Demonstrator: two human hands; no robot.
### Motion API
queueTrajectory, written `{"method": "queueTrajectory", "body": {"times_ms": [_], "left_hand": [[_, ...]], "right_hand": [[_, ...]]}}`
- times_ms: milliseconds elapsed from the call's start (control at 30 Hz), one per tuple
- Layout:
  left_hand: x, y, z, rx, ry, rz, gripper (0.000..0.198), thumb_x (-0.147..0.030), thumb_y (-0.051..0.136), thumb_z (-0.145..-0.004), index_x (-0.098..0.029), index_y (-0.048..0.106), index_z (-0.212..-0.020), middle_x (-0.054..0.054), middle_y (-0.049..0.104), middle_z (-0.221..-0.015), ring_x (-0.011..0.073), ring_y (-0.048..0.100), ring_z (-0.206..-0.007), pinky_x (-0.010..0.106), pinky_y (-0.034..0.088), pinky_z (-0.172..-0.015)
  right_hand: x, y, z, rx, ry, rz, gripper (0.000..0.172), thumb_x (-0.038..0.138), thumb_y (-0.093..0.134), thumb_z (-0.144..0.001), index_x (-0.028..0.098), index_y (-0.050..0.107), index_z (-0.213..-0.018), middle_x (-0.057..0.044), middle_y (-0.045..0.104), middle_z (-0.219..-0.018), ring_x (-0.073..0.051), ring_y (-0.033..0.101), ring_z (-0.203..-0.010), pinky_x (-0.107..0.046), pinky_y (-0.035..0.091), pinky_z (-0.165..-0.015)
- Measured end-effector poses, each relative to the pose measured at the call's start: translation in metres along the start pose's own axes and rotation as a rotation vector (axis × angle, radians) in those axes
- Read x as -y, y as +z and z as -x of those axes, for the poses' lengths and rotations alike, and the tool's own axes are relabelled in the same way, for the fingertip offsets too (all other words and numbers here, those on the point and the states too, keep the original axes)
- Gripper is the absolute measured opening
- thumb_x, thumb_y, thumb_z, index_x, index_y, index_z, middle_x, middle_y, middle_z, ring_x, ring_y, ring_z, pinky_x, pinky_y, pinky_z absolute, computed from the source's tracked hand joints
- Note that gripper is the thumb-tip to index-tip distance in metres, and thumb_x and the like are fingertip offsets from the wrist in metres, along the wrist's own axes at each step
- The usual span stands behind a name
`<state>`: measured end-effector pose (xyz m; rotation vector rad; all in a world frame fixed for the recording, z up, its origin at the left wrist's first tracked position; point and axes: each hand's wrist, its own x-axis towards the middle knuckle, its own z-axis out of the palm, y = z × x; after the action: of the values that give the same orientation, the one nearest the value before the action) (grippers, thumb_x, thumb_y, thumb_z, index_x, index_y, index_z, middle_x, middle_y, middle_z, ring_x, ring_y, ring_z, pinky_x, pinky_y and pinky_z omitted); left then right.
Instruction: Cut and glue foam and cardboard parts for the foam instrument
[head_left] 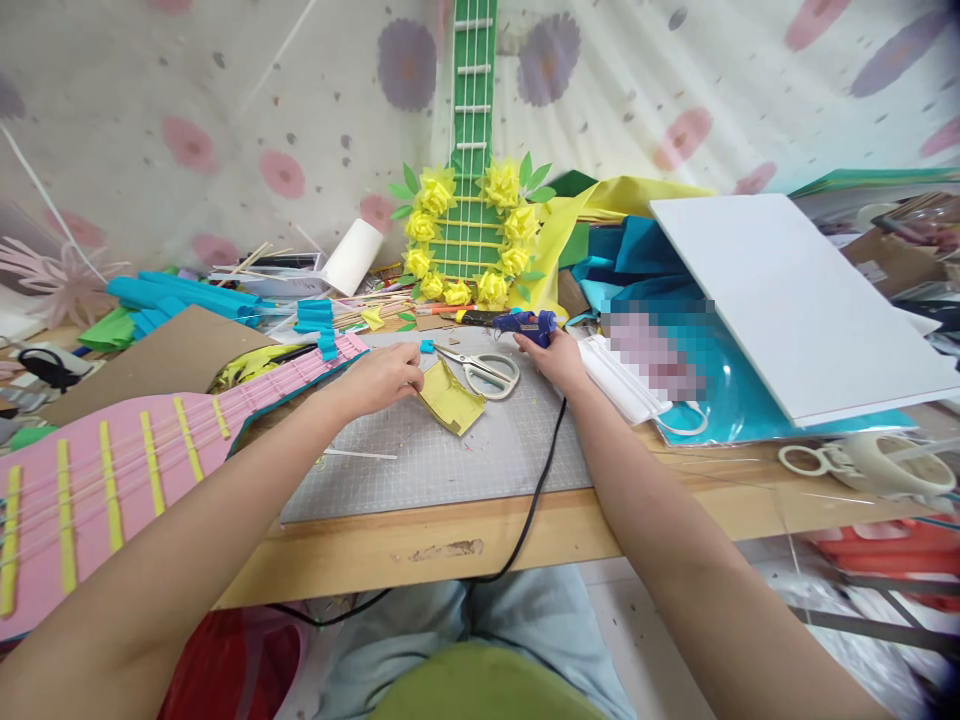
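Right hand (556, 358) wrapped around a blue glue gun (529, 325), well back from the tabletop's (337, 558) front edge.
The gun lies roughly along that edge, nozzle leftward; open gray mat (450, 472) fronts the yellow card (459, 405). Left hand (386, 378): fingers bunched beside the card, cannot tell if pinching.

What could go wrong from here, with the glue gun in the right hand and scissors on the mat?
The black cord runs down over the table edge; if it snags, it might tug the blue glue gun in the right hand. The scissors point toward the left hand, so a careless reach could prick it.
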<state>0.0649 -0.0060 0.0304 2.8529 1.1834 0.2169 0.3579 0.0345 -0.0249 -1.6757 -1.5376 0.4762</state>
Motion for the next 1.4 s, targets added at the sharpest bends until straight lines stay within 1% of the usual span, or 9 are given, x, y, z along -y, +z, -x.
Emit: {"method": "queueTrajectory", "body": {"times_ms": [133, 267, 467, 633, 733, 833, 967, 1167, 1400], "left_hand": [[0.003, 0.002, 0.002, -0.043, -0.063, 0.153, 0.002, -0.02, 0.064, -0.069, -0.02, 0.066, -0.069, 0.001, 0.049, -0.08, 0.0129, 0.05, -0.076, 0.025, 0.037, -0.065], [0.01, 0.004, 0.007, -0.082, -0.166, 0.297, 0.01, -0.028, 0.065, -0.067, -0.019, 0.064, -0.066, 0.0, 0.049, -0.077, 0.0125, 0.05, -0.072, 0.025, 0.038, -0.065], [0.012, 0.002, 0.016, -0.14, -0.324, 0.279, 0.019, -0.036, 0.068, -0.062, -0.018, 0.061, -0.062, 0.0, 0.05, -0.075, 0.0121, 0.048, -0.067, 0.025, 0.036, -0.059], [0.007, 0.006, 0.022, -0.24, -0.376, 0.407, 0.026, -0.037, 0.071, -0.058, -0.018, 0.059, -0.073, -0.001, 0.051, -0.073, 0.0117, 0.047, -0.064, 0.025, 0.038, -0.06], [0.008, 0.006, 0.025, -0.298, -0.422, 0.522, 0.024, -0.038, 0.066, -0.064, -0.018, 0.057, -0.075, 0.0, 0.055, -0.075, 0.0123, 0.049, -0.066, 0.027, 0.04, -0.064], [0.007, 0.001, 0.026, -0.356, -0.564, 0.482, 0.023, -0.04, 0.061, -0.068, -0.018, 0.055, -0.068, 0.001, 0.057, -0.069, 0.014, 0.051, -0.065, 0.028, 0.038, -0.063], [-0.004, -0.001, 0.022, -0.308, -0.644, 0.341, 0.028, -0.044, 0.062, -0.068, -0.019, 0.05, -0.062, 0.001, 0.055, -0.066, 0.015, 0.05, -0.063, 0.027, 0.034, -0.058], [-0.024, 0.03, 0.016, -0.454, -0.777, 0.338, 0.038, -0.046, 0.065, -0.062, -0.021, 0.038, -0.073, -0.002, 0.046, -0.071, 0.0122, 0.046, -0.059, 0.025, 0.032, -0.053], [-0.025, 0.056, 0.017, -0.472, -0.83, 0.785, 0.043, -0.041, 0.066, -0.061, -0.022, 0.034, -0.082, -0.004, 0.049, -0.075, 0.0097, 0.053, -0.05, 0.024, 0.037, -0.049]], "right_hand": [[0.001, 0.0, 0.001, -0.002, -0.001, -0.002, 0.048, 0.056, 0.058, -0.068, 0.014, 0.067, -0.091, -0.01, 0.068, -0.084, -0.022, 0.062, -0.075, -0.033, 0.048, -0.068], [0.003, 0.0, 0.002, -0.001, -0.009, 0.006, 0.047, 0.055, 0.058, -0.068, 0.014, 0.066, -0.092, -0.01, 0.068, -0.084, -0.022, 0.062, -0.076, -0.033, 0.048, -0.069], [0.002, 0.001, 0.002, 0.006, -0.002, 0.007, 0.047, 0.055, 0.057, -0.069, 0.015, 0.066, -0.091, -0.01, 0.068, -0.082, -0.023, 0.062, -0.078, -0.033, 0.048, -0.07], [0.002, 0.001, 0.002, 0.008, -0.013, 0.012, 0.045, 0.055, 0.057, -0.069, 0.015, 0.066, -0.09, -0.01, 0.068, -0.082, -0.023, 0.062, -0.075, -0.033, 0.048, -0.069], [0.003, 0.001, 0.002, 0.013, -0.005, 0.023, 0.046, 0.054, 0.057, -0.069, 0.014, 0.066, -0.089, -0.01, 0.068, -0.081, -0.022, 0.062, -0.073, -0.033, 0.048, -0.068], [0.004, 0.001, 0.003, 0.012, -0.005, 0.034, 0.045, 0.054, 0.057, -0.069, 0.014, 0.066, -0.087, -0.01, 0.068, -0.081, -0.022, 0.061, -0.072, -0.033, 0.048, -0.067], [0.006, 0.0, 0.004, 0.02, -0.003, 0.037, 0.043, 0.054, 0.057, -0.069, 0.014, 0.066, -0.084, -0.01, 0.067, -0.077, -0.022, 0.061, -0.07, -0.032, 0.047, -0.066], [0.006, 0.0, 0.004, 0.021, -0.001, 0.025, 0.045, 0.055, 0.057, -0.069, 0.014, 0.065, -0.086, -0.01, 0.067, -0.079, -0.022, 0.061, -0.071, -0.032, 0.047, -0.066], [0.008, 0.001, 0.005, 0.034, 0.01, 0.038, 0.047, 0.056, 0.057, -0.069, 0.014, 0.065, -0.089, -0.01, 0.067, -0.079, -0.022, 0.061, -0.071, -0.033, 0.047, -0.065]]}}
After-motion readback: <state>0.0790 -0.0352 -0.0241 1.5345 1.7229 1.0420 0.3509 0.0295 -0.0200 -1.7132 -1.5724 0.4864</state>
